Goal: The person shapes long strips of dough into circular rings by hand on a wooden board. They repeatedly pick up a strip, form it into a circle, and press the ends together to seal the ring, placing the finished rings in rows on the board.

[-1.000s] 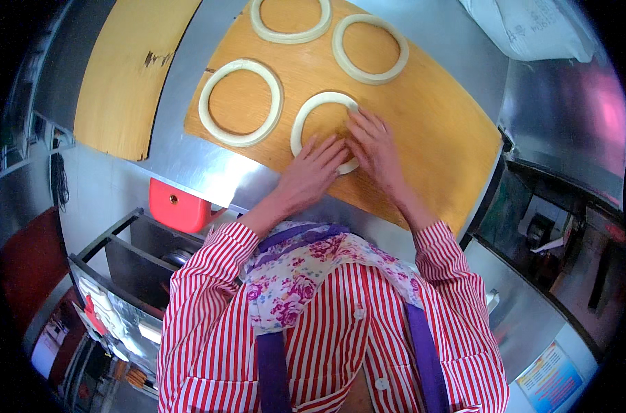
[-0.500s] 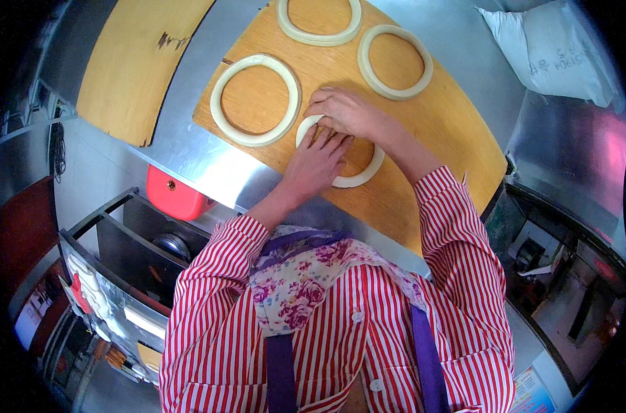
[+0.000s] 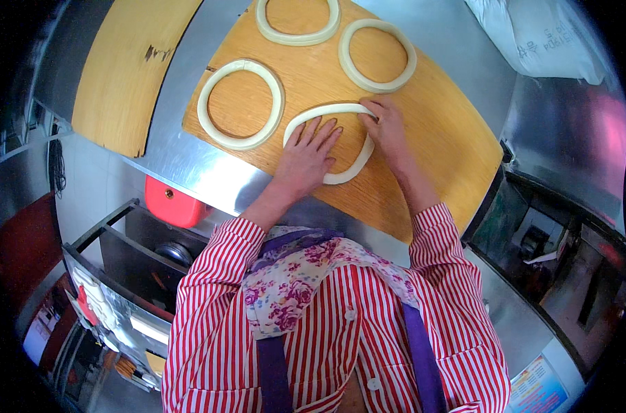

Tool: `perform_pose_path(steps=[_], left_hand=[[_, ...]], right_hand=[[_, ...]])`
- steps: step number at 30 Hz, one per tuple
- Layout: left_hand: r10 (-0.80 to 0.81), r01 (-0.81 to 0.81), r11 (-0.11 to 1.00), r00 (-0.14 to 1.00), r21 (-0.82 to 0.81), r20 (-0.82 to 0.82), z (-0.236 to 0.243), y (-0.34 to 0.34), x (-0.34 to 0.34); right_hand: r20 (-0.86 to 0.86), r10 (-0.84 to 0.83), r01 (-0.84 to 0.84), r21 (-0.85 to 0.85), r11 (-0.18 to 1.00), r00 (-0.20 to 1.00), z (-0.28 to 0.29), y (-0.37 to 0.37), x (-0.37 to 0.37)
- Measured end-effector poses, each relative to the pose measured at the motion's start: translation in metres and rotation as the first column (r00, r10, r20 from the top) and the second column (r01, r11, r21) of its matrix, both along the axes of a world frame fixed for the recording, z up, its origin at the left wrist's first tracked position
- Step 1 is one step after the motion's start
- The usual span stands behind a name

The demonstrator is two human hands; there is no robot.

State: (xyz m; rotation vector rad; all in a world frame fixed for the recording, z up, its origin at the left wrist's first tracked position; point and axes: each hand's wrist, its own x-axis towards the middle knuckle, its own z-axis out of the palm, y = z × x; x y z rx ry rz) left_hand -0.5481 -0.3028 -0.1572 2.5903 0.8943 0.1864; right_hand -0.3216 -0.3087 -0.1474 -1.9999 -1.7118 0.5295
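So I'm bent over a wooden board (image 3: 440, 165) on a steel table (image 3: 213, 165) with a pale dough ring (image 3: 333, 109) between my hands, and it's pretty lopsided. My best read is that this is the shaping step: a bit of adjusting to the loop, by hand, right on the wood. Reason I say that: the left ring (image 3: 278, 103), the top ring (image 3: 299, 39) and the right ring (image 3: 410, 58) all look nice and round, while mine is pulled into a slanted oval.

Next move, if you ask me, calls for a light touch and an even pull, working along the loop rather than tugging at one spot. Yank too hard at the pinch and I reckon it could go thin there.

Grip-wise: my right hand (image 3: 386, 127) has the upper right of the loop pinched, thumb on the inside of the curve and fingers round the outside, hardly any gap. My left hand (image 3: 304, 162) is laid out flat, fingers spread, over the left side of the loop, not wrapped round anything. Can't tell how hard that palm presses, since it hides the dough below it.

The loop lies on the near part of the board, just below the other three. The top stretch runs bare between my two hands, and the lower right curves round uncovered too.
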Motion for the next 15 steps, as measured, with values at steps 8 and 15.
perform_pose_path(steps=[8,15], left_hand=[[0.094,-0.093,0.994,0.996,-0.054,0.002,0.020,0.014,0.021],[0.032,-0.009,0.998,0.904,-0.056,0.427,-0.019,0.033,0.007]], right_hand=[[0.028,-0.134,0.134,-0.009,0.991,0.991,0.001,-0.035,-0.021],[0.070,0.066,-0.067,0.021,0.998,0.995,0.022,-0.066,-0.042]])
